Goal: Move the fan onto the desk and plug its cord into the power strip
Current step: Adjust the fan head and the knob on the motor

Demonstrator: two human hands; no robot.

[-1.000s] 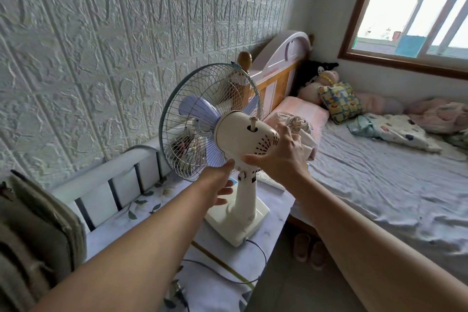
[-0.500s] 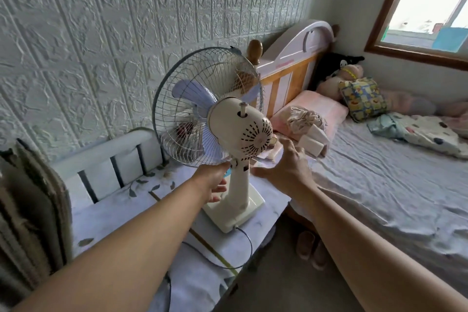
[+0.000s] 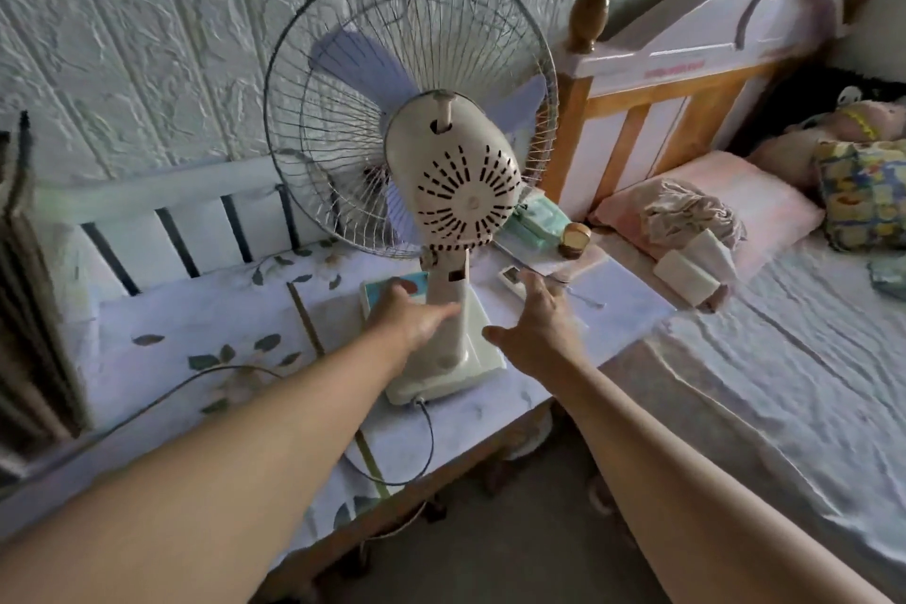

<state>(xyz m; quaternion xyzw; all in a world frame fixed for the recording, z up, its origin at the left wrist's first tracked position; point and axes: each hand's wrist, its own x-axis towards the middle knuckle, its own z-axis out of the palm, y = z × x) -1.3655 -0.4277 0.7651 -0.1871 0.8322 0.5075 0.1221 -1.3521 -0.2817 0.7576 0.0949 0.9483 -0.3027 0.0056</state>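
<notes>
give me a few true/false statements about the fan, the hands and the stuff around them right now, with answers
1. The fan stands upright on the desk. True.
2. The right hand is gripping the fan's motor housing. False: it is open, low beside the base, with nothing in it.
3. The left hand is at the fan's stem. True, though whether it grips the stem cannot be told.
4. The fan's cord runs from the top of the cage. False: it leaves the near edge of the base and loops over the desk.
5. The fan's blades are red. False: they are pale blue-purple.
6. A pink pillow lies on the bed by the headboard. True.
</notes>
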